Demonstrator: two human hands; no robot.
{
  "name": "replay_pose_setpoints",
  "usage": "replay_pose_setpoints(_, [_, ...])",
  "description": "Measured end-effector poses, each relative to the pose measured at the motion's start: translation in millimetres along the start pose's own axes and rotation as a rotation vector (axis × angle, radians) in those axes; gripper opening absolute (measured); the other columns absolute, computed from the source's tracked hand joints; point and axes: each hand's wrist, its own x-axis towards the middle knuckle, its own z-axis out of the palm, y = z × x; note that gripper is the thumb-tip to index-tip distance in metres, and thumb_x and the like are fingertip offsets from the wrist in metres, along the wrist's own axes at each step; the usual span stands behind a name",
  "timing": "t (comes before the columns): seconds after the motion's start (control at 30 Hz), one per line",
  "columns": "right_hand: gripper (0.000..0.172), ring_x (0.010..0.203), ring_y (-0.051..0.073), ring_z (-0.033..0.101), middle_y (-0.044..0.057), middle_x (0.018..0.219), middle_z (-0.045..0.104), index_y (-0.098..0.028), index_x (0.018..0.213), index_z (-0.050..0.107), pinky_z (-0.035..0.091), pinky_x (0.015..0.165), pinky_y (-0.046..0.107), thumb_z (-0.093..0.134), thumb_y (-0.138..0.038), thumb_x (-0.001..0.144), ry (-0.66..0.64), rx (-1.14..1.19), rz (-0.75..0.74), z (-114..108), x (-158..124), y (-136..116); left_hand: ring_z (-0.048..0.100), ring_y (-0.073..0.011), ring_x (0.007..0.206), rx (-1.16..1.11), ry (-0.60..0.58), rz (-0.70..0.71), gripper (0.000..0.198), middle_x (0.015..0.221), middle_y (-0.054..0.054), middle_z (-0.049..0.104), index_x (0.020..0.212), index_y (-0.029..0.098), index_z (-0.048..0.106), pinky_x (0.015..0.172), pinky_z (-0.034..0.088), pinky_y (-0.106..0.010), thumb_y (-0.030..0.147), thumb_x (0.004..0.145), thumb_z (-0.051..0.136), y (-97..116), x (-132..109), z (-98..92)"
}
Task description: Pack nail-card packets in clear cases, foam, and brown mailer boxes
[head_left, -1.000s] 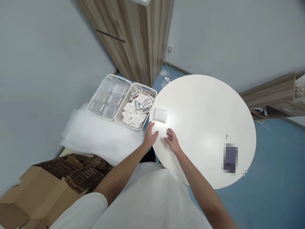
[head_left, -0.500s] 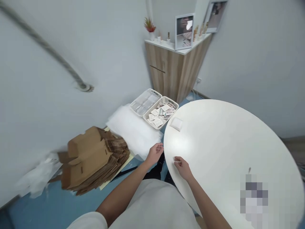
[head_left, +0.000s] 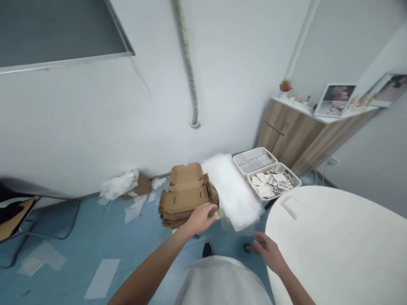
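Note:
My left hand [head_left: 202, 217] is held out in front of the stack of flat brown cardboard boxes [head_left: 182, 201], fingers loosely apart with nothing in them. In the picture it overlaps the stack's near edge; whether it touches I cannot tell. My right hand [head_left: 269, 250] hovers by the left edge of the round white table [head_left: 321, 245], bare, with its fingers parted. A pile of white sheets [head_left: 233, 192] lies just right of the boxes. Near the table's far left edge rests a small flat white packet [head_left: 293, 207].
Beyond the sheets stand a white basket of small printed packets [head_left: 272, 184] and another with clear packs [head_left: 255, 160]. A wooden cabinet [head_left: 291, 140] fills the corner. Loose white scraps [head_left: 119, 186] and a sheet [head_left: 102, 278] litter the blue floor; a chair [head_left: 38, 216] is at left.
My view has swung left, bringing the chair and floor scraps in. My left hand has moved from beside the table to the box stack. My right hand has drawn to the table's edge.

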Motion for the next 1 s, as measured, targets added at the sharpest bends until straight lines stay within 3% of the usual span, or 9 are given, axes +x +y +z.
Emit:
replay_pose_setpoints(0.17, [0.037, 0.094, 0.021, 0.057, 0.007, 0.111, 0.056, -0.023, 0.112, 0.051, 0.047, 0.078, 0.035, 0.045, -0.036, 0.078, -0.028, -0.272, -0.251, 39.5, 56.8, -76.9, 0.049, -0.0285, 0.107, 0.313, 0.057, -0.243, 0.05, 0.117, -0.011, 0.054, 0.119, 0.019, 0.046, 0.086, 0.039, -0.04, 0.046, 0.077, 0.046, -61.6, -14.7, -37.8])
replay_pose_setpoints(0.3, [0.03, 0.099, 0.02, 0.054, 0.007, 0.107, 0.056, -0.022, 0.106, 0.055, 0.043, 0.086, 0.036, 0.042, -0.024, 0.079, 0.026, -0.43, -0.487, 85.6, 91.0, -127.2, 0.051, -0.029, 0.106, 0.342, -0.004, -0.241, 0.055, 0.116, -0.011, 0.055, 0.118, 0.018, 0.047, 0.082, 0.041, -0.038, 0.045, 0.071, 0.054, -101.7, -28.0, -49.3])
replay_pose_setpoints(0.4, [0.029, 0.103, 0.023, 0.05, 0.01, 0.11, 0.052, -0.021, 0.104, 0.056, 0.042, 0.087, 0.039, 0.043, -0.02, 0.078, 0.129, -0.548, -0.566, 115.5, 101.3, -141.7, 0.053, -0.0273, 0.102, 0.302, -0.025, -0.216, 0.047, 0.112, -0.01, 0.058, 0.114, 0.019, 0.051, 0.08, 0.042, -0.035, 0.04, 0.072, 0.053, -119.2, -34.5, -50.2])
replay_pose_setpoints(0.53, [0.03, 0.106, 0.026, 0.045, 0.011, 0.117, 0.047, -0.021, 0.103, 0.057, 0.041, 0.085, 0.041, 0.048, -0.02, 0.075, 0.144, -0.741, -0.606, 133.3, 103.5, -145.4, 0.056, -0.0259, 0.099, 0.201, -0.038, -0.202, 0.039, 0.106, -0.009, 0.062, 0.107, 0.019, 0.057, 0.075, 0.044, -0.031, 0.039, 0.073, 0.053, -131.5, -33.4, -48.2])
replay_pose_setpoints(0.73, [0.034, 0.097, 0.025, 0.05, 0.012, 0.109, 0.052, -0.019, 0.109, 0.054, 0.041, 0.082, 0.039, 0.05, -0.023, 0.075, 0.14, -0.827, -0.512, 129.9, 119.4, -156.2, 0.061, -0.0223, 0.081, 0.093, -0.032, -0.196, 0.022, 0.085, -0.007, 0.067, 0.085, 0.02, 0.066, 0.065, 0.045, -0.029, 0.032, 0.074, 0.051, -137.4, -26.4, -53.3])
replay_pose_setpoints(0.83, [0.035, 0.095, 0.024, 0.052, 0.012, 0.104, 0.055, -0.016, 0.109, 0.053, 0.041, 0.082, 0.036, 0.048, -0.023, 0.075, 0.131, -0.779, -0.487, 130.3, 128.8, -161.5, 0.062, -0.0212, 0.076, 0.149, -0.028, -0.167, 0.025, 0.073, -0.008, 0.067, 0.069, 0.019, 0.066, 0.066, 0.045, -0.029, 0.022, 0.078, 0.042, -136.6, -23.1, -56.8])
replay_pose_setpoints(1.0, [0.033, 0.084, 0.019, 0.056, 0.005, 0.084, 0.062, -0.019, 0.106, 0.052, 0.04, 0.073, 0.03, 0.041, -0.015, 0.075, 0.102, -0.754, -0.481, 132.0, 130.4, -169.9, 0.062, -0.024, 0.076, 0.298, 0.0, -0.187, 0.026, 0.074, -0.013, 0.065, 0.073, 0.015, 0.063, 0.067, 0.044, -0.033, 0.018, 0.08, 0.038, -133.5, -19.0, -58.9])
